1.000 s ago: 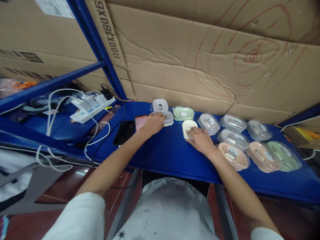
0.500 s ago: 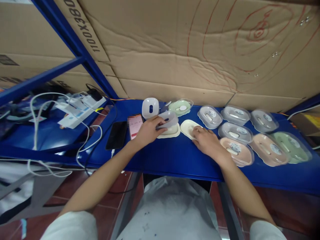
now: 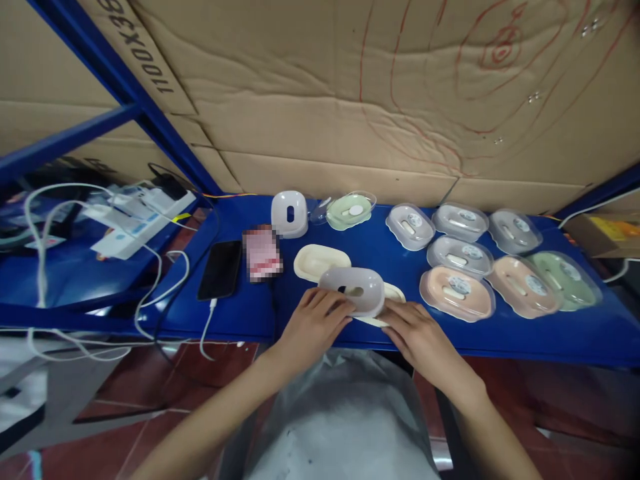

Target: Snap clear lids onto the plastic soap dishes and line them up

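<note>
My left hand (image 3: pixel 320 320) grips the near left side of a pale grey plastic dish (image 3: pixel 376 280) with an oval slot, close to the table's front edge. Partly behind and under that dish is a cream dish base (image 3: pixel 397 293), whose right end my right hand (image 3: pixel 413 328) pinches. The two pieces overlap; whether they are joined I cannot tell. Beyond my hands another cream dish base (image 3: pixel 323 261) lies on the table. A whitish dish with an oval slot (image 3: pixel 289 223) stands at the back left. Next to it sits a green dish (image 3: pixel 350 212) with a clear cover.
Several grey, peach and green dishes with clear lids, such as a peach one (image 3: pixel 456 300), stand on the right of the blue table (image 3: pixel 300 313). On the left are a black phone (image 3: pixel 220 270), a pink-screened phone (image 3: pixel 263 253) and a power strip (image 3: pixel 143 223) with cables. Cardboard (image 3: pixel 300 100) walls the back.
My right hand has brought the cream base toward me off its spot. My left hand has moved the grey dish right and nearer, against the base. The view has shifted slightly.
</note>
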{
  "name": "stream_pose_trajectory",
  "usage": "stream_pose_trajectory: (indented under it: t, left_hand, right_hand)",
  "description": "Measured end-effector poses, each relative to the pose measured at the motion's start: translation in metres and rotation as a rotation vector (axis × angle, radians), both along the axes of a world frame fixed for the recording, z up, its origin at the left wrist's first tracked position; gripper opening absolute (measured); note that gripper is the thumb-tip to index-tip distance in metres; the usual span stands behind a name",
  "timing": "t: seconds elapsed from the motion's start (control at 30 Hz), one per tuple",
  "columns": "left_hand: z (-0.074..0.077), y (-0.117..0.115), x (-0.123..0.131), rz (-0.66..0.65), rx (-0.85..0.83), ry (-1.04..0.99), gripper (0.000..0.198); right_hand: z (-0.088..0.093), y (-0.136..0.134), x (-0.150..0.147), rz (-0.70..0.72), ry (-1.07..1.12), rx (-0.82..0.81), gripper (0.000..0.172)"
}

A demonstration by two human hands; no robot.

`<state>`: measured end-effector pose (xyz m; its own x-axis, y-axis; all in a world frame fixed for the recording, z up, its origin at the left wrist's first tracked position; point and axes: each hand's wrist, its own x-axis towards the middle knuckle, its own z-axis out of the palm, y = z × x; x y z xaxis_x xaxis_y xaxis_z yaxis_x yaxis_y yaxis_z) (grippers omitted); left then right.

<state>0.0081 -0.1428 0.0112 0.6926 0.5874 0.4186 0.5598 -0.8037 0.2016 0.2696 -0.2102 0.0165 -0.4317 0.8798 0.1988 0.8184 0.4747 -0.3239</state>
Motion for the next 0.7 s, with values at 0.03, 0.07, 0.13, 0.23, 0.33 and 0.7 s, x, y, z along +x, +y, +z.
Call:
stream_pose_trajectory:
  t: [0.03, 0.07, 0.13, 0.23, 0.33, 0.7]
  left_hand:
    - [-0.001, -0.001, 0.002, 0.009, 0.005, -0.001, 0.017]
    - [-0.001, -0.002, 0.005, 0.018, 0.01, 0.001, 0.019]
    - [0.0, -0.004, 0.012, 0.025, -0.005, 0.017, 0.024]
    - [-0.001, -0.006, 0.027, -0.032, -0.073, 0.056, 0.026]
    - [-0.005, -0.01, 0.038, -0.083, -0.115, 0.076, 0.025]
    - [-0.018, -0.007, 0.026, -0.009, -0.105, -0.002, 0.027]
  right_hand:
    - [-0.004, -0.002, 0.003, -0.019, 0.048, 0.003, 0.027]
    - [-0.009, -0.005, 0.005, -0.059, 0.094, 0.024, 0.023]
    - [-0.02, -0.013, 0.011, -0.168, 0.16, 0.119, 0.023]
    - [-0.031, -0.02, 0.02, -0.23, 0.126, 0.235, 0.047]
    - [-0.034, -0.021, 0.028, -0.165, 0.069, 0.172, 0.055]
    - [-0.035, -0.001, 0.031, -0.092, 0.098, 0.085, 0.047]
